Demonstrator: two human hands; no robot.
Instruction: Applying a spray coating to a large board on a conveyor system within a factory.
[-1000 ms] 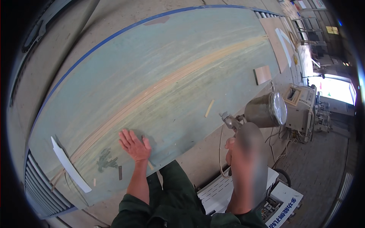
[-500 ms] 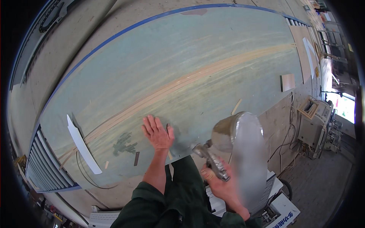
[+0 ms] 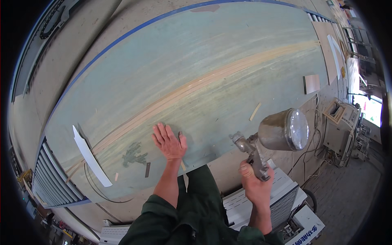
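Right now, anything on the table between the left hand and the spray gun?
Head view: between the left hand and the spray gun lies only bare green tabletop; a small wood sliver sits farther up.

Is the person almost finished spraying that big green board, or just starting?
Hard to say how much is done. The big green board has streaky paler bands along its middle. In hand: the right hand grips a spray gun beside the board's near edge, the left hand lies flat on it. No spray shows.
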